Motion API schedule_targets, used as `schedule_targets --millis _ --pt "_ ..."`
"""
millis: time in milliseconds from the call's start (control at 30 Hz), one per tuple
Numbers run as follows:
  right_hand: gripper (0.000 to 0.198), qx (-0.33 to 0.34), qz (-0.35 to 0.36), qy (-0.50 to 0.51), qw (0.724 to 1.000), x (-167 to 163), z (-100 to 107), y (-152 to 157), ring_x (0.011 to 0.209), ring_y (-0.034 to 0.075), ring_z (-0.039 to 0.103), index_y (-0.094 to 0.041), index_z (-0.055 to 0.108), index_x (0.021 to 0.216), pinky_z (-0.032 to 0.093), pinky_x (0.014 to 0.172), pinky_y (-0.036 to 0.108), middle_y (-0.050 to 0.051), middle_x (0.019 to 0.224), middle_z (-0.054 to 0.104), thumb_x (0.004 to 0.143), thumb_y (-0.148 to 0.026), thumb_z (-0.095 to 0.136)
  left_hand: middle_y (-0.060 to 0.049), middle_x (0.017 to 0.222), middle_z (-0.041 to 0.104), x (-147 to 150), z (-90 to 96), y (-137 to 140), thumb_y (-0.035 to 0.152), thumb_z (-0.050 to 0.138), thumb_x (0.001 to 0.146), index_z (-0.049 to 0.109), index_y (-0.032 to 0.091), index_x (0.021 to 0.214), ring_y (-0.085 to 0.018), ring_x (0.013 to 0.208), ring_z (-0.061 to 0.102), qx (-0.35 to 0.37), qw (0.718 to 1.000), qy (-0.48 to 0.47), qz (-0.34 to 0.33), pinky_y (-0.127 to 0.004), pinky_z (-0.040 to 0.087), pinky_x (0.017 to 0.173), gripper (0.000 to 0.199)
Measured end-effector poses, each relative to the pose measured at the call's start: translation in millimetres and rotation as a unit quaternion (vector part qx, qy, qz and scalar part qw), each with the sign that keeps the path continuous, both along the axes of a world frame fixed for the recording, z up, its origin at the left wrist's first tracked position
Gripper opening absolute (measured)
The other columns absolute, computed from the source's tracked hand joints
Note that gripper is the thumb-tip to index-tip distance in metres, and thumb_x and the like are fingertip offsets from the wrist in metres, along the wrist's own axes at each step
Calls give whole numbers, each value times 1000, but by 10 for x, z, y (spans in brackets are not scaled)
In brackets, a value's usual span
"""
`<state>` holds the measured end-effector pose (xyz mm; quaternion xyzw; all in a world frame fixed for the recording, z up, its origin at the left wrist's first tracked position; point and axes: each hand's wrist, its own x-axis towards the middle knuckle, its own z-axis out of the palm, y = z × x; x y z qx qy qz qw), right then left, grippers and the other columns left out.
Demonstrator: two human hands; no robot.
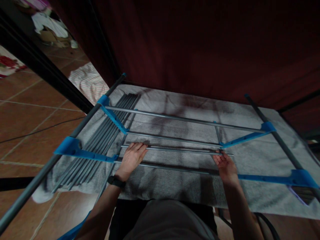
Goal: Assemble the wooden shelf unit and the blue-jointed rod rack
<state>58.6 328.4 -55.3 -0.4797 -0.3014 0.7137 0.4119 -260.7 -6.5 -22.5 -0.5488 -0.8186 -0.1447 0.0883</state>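
Observation:
A thin grey metal rod (180,151) runs crosswise between my hands, inside a rack frame of grey tubes. My left hand (135,154) is closed over it near its left end, knuckles up. Near the other end, my right hand (225,164) grips the same rod with curled fingers, palm turned up. Blue plastic brackets (85,152) join the frame's side tubes to its crossbars on the left, and a matching blue bracket (271,178) sits at the right. One crossbar (175,169) passes just below the held rod; another (175,139) lies just beyond it.
Several loose grey rods (100,140) lie in a bundle on the grey blanket (170,186), under the frame's left side. A phone-like object (301,194) rests at the right. Dark red curtains (200,50) hang behind. Tiled floor (25,120) shows at left.

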Motion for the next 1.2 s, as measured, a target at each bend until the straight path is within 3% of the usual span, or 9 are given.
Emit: schedule_targets --millis 267,533,800,1200 --pt "8 36 31 -5 999 5 -5 -40 99 18 71 -22 66 76 58 95 37 4 96 76 76 -28 71 -9 103 74 -8 -18 5 34 44 103 69 19 114 -27 96 67 -4 1000 -12 5 -43 47 90 32" --pt "3 10 -17 -28 999 -15 -50 8 81 12 71 -22 65 80 59 86 30 1 85 74 78 -23 66 -9 103 73 -37 -72 -21 32 44 102 68 19 113 -26 97 66 9 1000 -14 1 -41 48 90 29" --pt "3 18 7 -7 1000 20 -61 12 91 13 71 -23 66 80 56 97 35 -1 85 73 77 -24 66 -9 102 73 -7 -4 -22 32 42 103 69 19 110 -26 96 64 4 1000 3 8 -43 46 90 31" --pt "10 16 2 -9 1000 12 -68 37 86 15 70 -23 62 72 55 98 39 -1 79 71 76 -28 70 -9 104 72 8 10 -17 27 42 102 67 20 111 -26 98 64 19 999 -6 28 -42 45 93 27"
